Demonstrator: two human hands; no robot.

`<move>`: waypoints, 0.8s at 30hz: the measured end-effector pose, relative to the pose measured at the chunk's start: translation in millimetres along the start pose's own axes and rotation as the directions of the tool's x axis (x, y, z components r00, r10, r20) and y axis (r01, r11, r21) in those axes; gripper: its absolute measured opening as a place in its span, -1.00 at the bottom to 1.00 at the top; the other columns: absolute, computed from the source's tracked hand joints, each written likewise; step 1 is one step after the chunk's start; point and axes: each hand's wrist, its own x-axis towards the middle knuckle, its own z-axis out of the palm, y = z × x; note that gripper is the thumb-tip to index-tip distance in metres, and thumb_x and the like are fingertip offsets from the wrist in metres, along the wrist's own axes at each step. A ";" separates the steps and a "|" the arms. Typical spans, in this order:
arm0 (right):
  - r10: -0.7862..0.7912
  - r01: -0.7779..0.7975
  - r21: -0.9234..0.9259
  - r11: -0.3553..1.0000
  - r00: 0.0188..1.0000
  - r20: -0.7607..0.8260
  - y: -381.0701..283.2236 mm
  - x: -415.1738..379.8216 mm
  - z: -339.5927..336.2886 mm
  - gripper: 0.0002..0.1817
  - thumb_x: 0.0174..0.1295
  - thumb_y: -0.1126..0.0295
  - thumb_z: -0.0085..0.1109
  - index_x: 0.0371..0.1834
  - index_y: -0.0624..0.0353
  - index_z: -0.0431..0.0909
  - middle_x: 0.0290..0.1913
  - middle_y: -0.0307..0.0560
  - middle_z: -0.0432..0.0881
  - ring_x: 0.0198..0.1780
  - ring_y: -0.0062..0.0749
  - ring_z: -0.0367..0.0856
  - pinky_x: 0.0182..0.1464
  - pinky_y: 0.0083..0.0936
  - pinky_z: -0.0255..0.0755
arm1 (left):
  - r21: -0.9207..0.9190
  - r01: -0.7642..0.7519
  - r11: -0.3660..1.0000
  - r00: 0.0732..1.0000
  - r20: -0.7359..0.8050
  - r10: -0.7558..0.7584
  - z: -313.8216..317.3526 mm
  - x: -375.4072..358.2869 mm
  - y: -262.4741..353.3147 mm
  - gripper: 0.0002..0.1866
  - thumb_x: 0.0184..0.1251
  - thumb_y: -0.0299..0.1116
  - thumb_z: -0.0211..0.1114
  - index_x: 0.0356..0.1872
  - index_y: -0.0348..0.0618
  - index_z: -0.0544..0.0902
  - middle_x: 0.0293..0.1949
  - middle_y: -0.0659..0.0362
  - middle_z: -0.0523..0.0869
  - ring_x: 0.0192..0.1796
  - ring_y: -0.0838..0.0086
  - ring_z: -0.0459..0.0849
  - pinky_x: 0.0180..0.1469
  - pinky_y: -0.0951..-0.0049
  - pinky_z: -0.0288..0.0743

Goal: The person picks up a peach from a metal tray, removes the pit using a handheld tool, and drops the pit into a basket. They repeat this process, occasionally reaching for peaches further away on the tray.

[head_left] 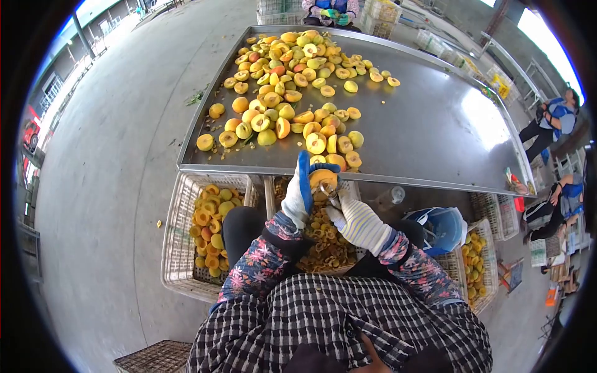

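Note:
My left hand [298, 194], in a white glove with blue coating, grips a peach half [323, 179] just off the table's near edge. In my right hand [362, 224], which wears a striped glove, is a small metal pitting tool [331, 195]; its tip meets the peach's cut face, and its exact shape is partly hidden by my fingers. Cut peach halves [283, 74] are heaped on the metal table [416, 118], several with pits still inside. Below my hands, a crate [269, 194] between my knees contains pits and scraps [329, 239].
A crate of peach halves [180, 217] stands by my left knee. To the right are a blue bucket [444, 230], a clear bottle [396, 196] and another fruit crate [491, 264]. One gloved person [333, 12] sits across the table; others are at far right.

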 end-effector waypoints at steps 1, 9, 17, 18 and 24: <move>-0.027 0.025 0.119 0.993 1.000 0.013 1.1 -0.4 2.0 -0.64 0.39 0.31 0.14 0.07 0.35 0.37 -0.28 0.18 0.67 -0.28 0.15 0.66 -0.25 -0.14 0.50 | -0.019 -0.013 1.000 0.999 0.045 0.014 1.7 -2.0 1.3 -0.20 0.56 0.28 -0.22 0.07 -0.43 0.57 -0.07 -0.05 0.70 -0.01 0.22 0.69 0.15 0.29 0.58; 0.026 -0.085 0.254 0.963 0.974 0.227 9.1 -2.9 -3.4 -0.60 0.46 0.30 0.09 0.20 0.38 0.34 -0.05 0.10 0.66 -0.07 -0.11 0.65 -0.01 -0.33 0.48 | 0.441 -0.101 0.892 0.980 0.199 0.013 4.7 -0.9 14.3 -0.46 0.63 -0.04 -0.05 0.03 -0.46 0.54 -0.14 -0.08 0.71 -0.13 0.26 0.73 0.05 0.26 0.61; 0.315 -0.583 0.773 0.252 0.804 0.504 -12.6 -12.7 -8.6 -0.68 0.47 0.12 0.10 0.06 0.09 0.41 -0.49 -0.30 0.45 -0.66 -0.55 0.39 -0.63 -0.59 0.28 | -0.088 0.066 0.994 0.998 -0.004 -0.067 18.1 6.2 -10.3 -0.58 0.58 -0.04 0.06 -0.05 -0.28 0.53 -0.28 -0.04 0.68 -0.23 0.07 0.70 -0.11 0.04 0.64; 0.307 -0.593 0.773 0.225 0.796 0.522 -8.2 -13.3 -7.2 -0.68 0.46 0.14 0.11 0.07 0.12 0.41 -0.47 -0.26 0.50 -0.63 -0.48 0.46 -0.59 -0.51 0.35 | -0.146 0.062 0.987 0.997 -0.040 -0.068 21.0 5.5 -13.0 -0.60 0.57 -0.04 0.07 -0.03 -0.25 0.52 -0.28 -0.03 0.67 -0.23 0.06 0.70 -0.12 0.02 0.65; 0.014 0.028 0.245 0.969 0.985 -0.169 9.8 -18.5 23.9 -0.64 0.41 0.30 0.15 0.16 0.26 0.41 -0.21 -0.02 0.68 -0.21 -0.11 0.67 -0.11 -0.20 0.51 | -0.190 0.098 0.977 0.974 -0.184 -0.134 19.8 14.3 -28.5 -0.62 0.49 -0.04 0.20 -0.05 -0.19 0.54 -0.31 0.12 0.68 -0.30 0.21 0.71 -0.19 0.04 0.71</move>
